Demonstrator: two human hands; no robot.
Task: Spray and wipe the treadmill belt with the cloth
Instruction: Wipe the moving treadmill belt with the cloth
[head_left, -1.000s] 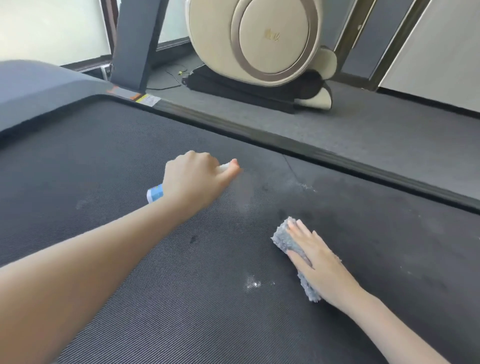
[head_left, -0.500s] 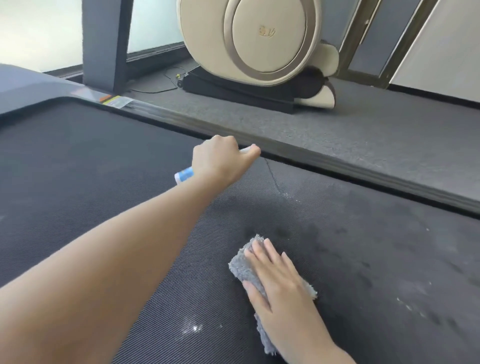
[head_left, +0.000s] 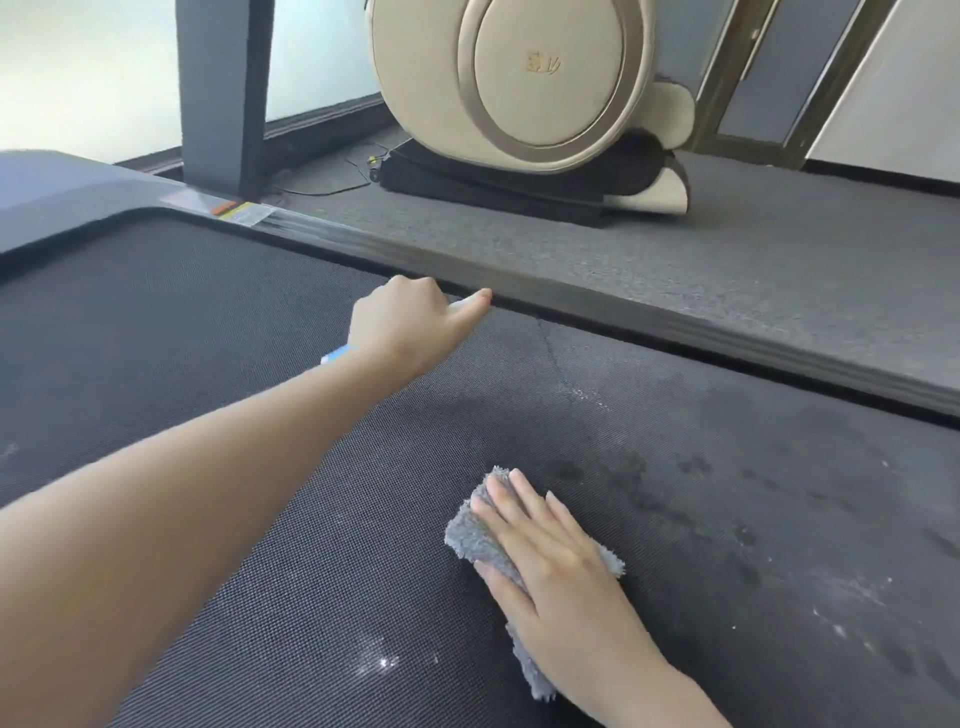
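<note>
The black textured treadmill belt (head_left: 197, 332) fills most of the view, with dark wet patches and white specks on its right half. My left hand (head_left: 410, 325) is shut around a small spray bottle (head_left: 337, 355), of which only a blue and white end shows under the wrist; the index finger points toward the belt's far edge. My right hand (head_left: 550, 566) lies flat, fingers together, pressing a grey fluffy cloth (head_left: 475, 538) onto the belt near the middle.
A dark side rail (head_left: 623, 317) borders the belt's far edge, with grey carpet beyond. A dark treadmill upright (head_left: 223, 98) rises at the back left. A beige massage chair (head_left: 524, 88) on a black base stands on the carpet behind.
My left hand with the bottle has moved away toward the belt's far edge near the rail. My right hand has slid the cloth a little; the view has shifted.
</note>
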